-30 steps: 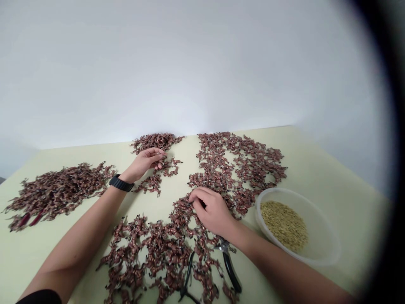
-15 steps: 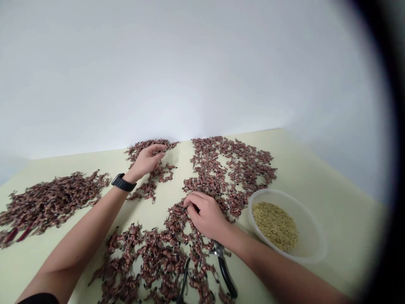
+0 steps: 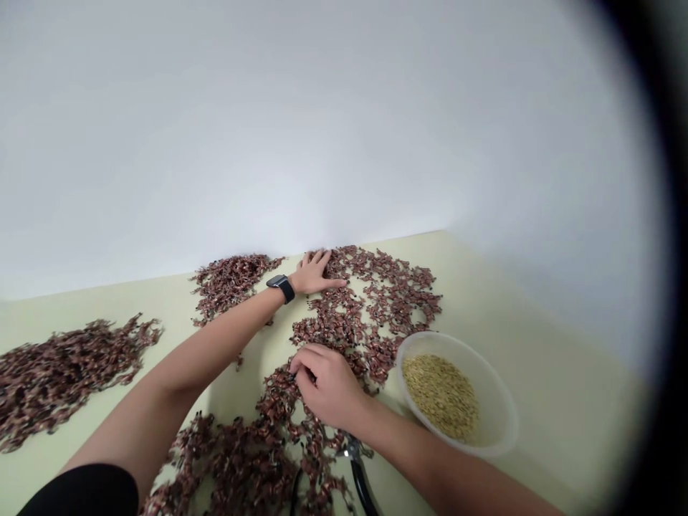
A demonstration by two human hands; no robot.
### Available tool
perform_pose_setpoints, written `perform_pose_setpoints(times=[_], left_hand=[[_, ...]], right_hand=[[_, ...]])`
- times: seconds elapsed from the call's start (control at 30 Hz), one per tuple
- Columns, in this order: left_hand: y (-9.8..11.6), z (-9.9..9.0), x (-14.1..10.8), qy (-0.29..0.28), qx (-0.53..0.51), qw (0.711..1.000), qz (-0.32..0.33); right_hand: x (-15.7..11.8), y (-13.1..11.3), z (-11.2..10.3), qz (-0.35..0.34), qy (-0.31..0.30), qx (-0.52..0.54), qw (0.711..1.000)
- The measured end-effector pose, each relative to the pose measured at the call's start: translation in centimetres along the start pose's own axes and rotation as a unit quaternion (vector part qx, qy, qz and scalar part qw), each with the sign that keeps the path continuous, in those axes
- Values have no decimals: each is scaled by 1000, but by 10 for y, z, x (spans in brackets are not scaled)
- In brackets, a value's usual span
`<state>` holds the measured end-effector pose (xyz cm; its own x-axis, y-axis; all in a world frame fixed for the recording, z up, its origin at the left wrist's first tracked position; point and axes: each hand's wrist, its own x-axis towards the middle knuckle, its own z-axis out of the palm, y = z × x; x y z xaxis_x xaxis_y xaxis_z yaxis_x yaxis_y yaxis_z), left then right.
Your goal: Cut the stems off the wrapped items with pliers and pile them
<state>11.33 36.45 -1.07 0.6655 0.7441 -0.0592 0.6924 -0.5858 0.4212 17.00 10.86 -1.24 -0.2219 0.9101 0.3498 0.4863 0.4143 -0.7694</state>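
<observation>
My left hand (image 3: 314, 274), with a dark watch on its wrist, is open and its fingers are spread over the far edge of a wide spread of small brown, dark-tipped pieces (image 3: 398, 297) that look like animal figures. Nearer to me, my right hand (image 3: 329, 387) is closed, thumb and fingers curled together at the pieces in the middle. Whatever its fingertips hold is hidden. Below the right wrist lies a cutter-like hand tool (image 3: 361, 479) with black handles, partly cut off by the frame's lower edge.
To the right stands a translucent bowl (image 3: 491, 401) holding small yellowish bits (image 3: 441, 394). Another heap of brown pieces (image 3: 69, 365) lies at the left, a smaller heap (image 3: 228, 283) at the back, and more pieces (image 3: 241, 466) in front. A white wall (image 3: 322, 122) borders the pale yellow table (image 3: 542, 344).
My left hand has moved right, from the back-left heap to the wide spread, and its fingers have spread out. My right hand stays at the same pieces. The view has shifted slightly.
</observation>
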Motion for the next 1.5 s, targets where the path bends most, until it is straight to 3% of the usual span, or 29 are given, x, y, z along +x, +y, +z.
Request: perform_pose_setpoints(times=[0.07,0.27,0.53,0.87,1.1,1.2,1.33,1.5], left_hand=[[0,6,3,-2,8,1000,1],[1,9,0,73,-27,996,45],[10,17,-6,123,-102,984,74],[-3,-10,-29,152,-317,935,54],[-7,-30,-72,162,-450,878,7],[-4,-34,-102,138,-524,840,-24],[3,-35,-143,90,-560,821,-67],[-4,-37,-175,52,-617,774,-129]], right_hand=[[0,0,0,-4,1,1,1000],[1,0,0,-2,2,3,1000],[2,-2,-1,-8,-1,3,1000],[2,-2,-2,-10,-5,4,1000],[2,-3,-3,2,10,20,1000],[3,-4,-5,10,38,43,998],[4,-6,-7,15,81,63,995],[3,-5,-7,18,74,71,995]])
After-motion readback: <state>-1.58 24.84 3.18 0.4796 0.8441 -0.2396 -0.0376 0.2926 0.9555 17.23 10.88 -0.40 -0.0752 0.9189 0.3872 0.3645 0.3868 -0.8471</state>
